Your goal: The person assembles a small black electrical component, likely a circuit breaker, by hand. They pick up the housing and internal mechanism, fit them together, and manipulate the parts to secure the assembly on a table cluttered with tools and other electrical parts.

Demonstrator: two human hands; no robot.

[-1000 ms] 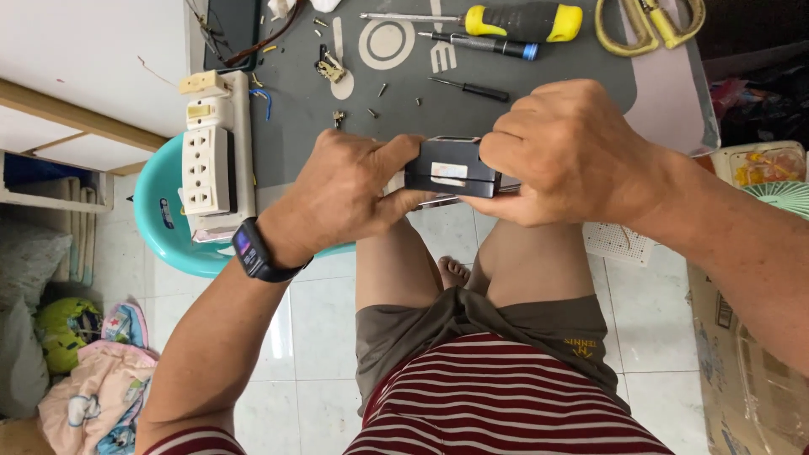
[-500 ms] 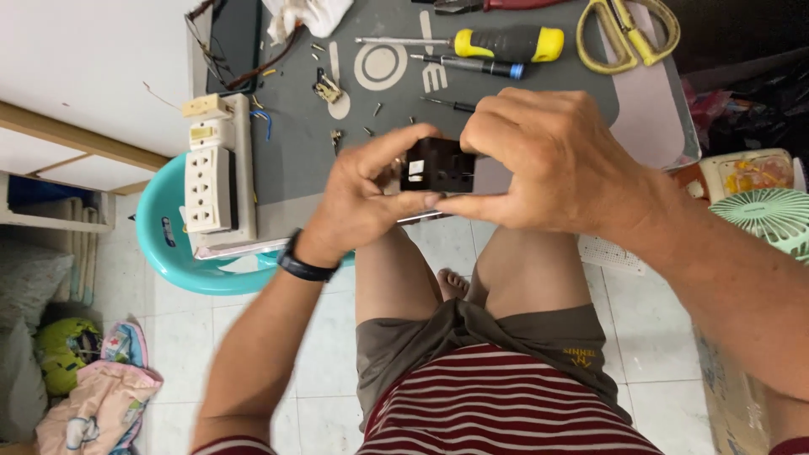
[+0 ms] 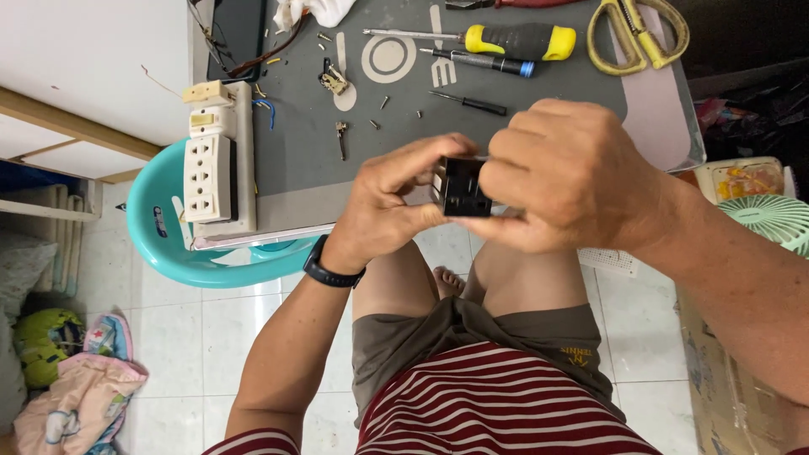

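A small black socket block (image 3: pixel 462 187) is gripped from both sides, just in front of the grey work mat (image 3: pixel 295 152). My left hand (image 3: pixel 396 202) clasps its left end, thumb on top, a black watch on the wrist. My right hand (image 3: pixel 573 177) wraps over its right side and hides most of that end. The block's face with its holes is turned toward me.
On the mat lie a yellow-handled screwdriver (image 3: pixel 506 40), two slim screwdrivers (image 3: pixel 476 61), yellow scissors (image 3: pixel 636 34), loose screws and a cream power strip (image 3: pixel 211 168). A teal plastic chair (image 3: pixel 181 244) stands left, a fan (image 3: pixel 771 219) right.
Both hands turned the black block from a long flat side to its end face with the holes, and the view shifted slightly down the mat.
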